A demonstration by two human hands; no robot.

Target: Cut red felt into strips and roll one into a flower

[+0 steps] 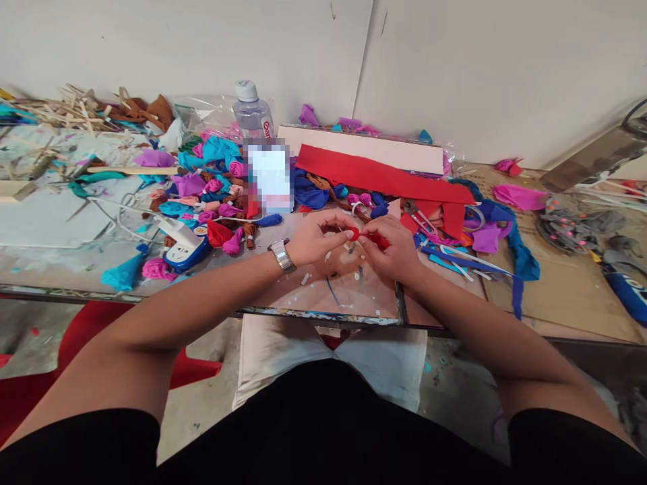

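Note:
A small piece of red fabric (377, 239) is held between my two hands above the table's front part. The fingertips of my left hand (323, 237) pinch its rolled left end, and a metal watch is on that wrist. My right hand (397, 249) grips the same fabric from the right, with part of it hidden under the fingers. Behind my hands lies a long red strip (379, 176) beside a pale board (354, 149). Scissors (422, 221) and blue strips (468, 259) rest to the right.
Many coloured fabric rosettes (207, 215) cover the left-centre. A bottle (253, 114) and a lit phone (271, 176) stand behind them. A blue-and-white power strip (186, 250) is near the front left. Wooden sticks (81, 114) are piled back left; cardboard (546, 296) lies right.

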